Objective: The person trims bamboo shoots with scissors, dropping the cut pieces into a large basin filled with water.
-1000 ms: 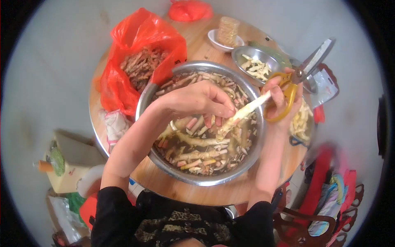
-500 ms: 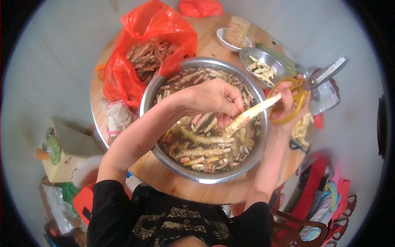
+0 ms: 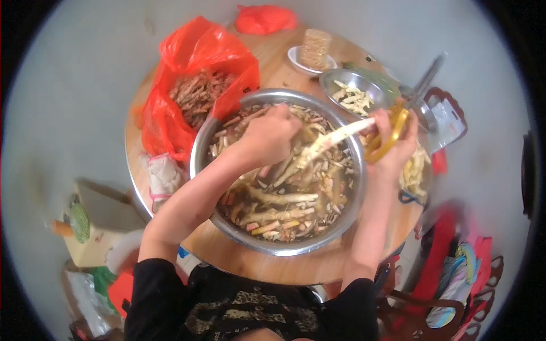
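The right hand (image 3: 400, 149) is gripping a pale root (image 3: 333, 140) and yellow-handled scissors (image 3: 396, 136), the root slanting left from that grip over the steel basin (image 3: 278, 249); keeping the blades (image 3: 430, 76) pointing away looks wise! They're showing edge-on, their gap unreadable; left of the grip, the left hand (image 3: 273, 135) is hiding its fingertips, and whether it's holding anything, I can't tell

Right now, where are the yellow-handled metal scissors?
In the head view, the yellow-handled metal scissors are in the right hand, just right of the large round steel basin and near the small steel bowl of pale pieces.
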Motion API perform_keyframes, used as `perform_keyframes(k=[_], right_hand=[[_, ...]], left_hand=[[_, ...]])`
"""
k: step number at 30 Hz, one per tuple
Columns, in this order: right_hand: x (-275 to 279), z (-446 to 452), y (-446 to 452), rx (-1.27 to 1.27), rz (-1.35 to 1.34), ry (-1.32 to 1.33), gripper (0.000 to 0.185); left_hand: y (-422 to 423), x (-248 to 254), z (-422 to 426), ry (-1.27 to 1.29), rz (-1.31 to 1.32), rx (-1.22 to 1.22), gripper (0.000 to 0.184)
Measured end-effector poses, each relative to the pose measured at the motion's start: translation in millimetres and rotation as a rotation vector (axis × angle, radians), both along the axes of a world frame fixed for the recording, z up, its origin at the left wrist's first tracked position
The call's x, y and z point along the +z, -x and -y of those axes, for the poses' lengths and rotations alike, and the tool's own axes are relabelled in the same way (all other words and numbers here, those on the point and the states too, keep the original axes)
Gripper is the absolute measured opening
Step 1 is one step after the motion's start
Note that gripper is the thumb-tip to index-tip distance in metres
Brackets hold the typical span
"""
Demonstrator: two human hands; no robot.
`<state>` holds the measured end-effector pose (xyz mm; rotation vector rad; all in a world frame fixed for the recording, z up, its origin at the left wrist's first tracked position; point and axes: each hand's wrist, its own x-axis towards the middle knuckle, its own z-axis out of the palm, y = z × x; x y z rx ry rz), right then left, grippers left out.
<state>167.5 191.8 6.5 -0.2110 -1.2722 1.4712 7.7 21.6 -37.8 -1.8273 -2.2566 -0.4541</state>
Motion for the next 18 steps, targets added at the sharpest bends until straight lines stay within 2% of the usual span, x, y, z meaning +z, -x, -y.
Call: perform_keyframes(k=[2, 3, 6, 12, 18], right_hand=[[3.4, 10.2, 2.2, -0.089, 0.008, 0.032, 0.051], [5.4, 11.9, 3.4, -0.147, 0.044, 0.051, 0.049], [2.1, 5.0, 2.0, -0.120, 0.024, 0.059, 0.049], [6.9, 5.2, 0.7, -0.073, 0.034, 0.070, 0.055], [6.2, 7.5, 3.5, -0.027, 0.029, 0.131, 0.054]], left_hand=[[-4.5, 26.9, -3.5, -0.364, 0.494, 0.031, 0.026], [-6.8, 29.9, -5.6, -0.354, 0.480, 0.016, 0.026], [-21.7, 31.3, -9.5, -0.572, 0.508, -0.281, 0.022], [-21.8, 28.3, -14.0, -0.548, 0.321, -0.247, 0.015], [-24.0, 28.3, -14.2, -0.565, 0.273, -0.245, 0.013]])
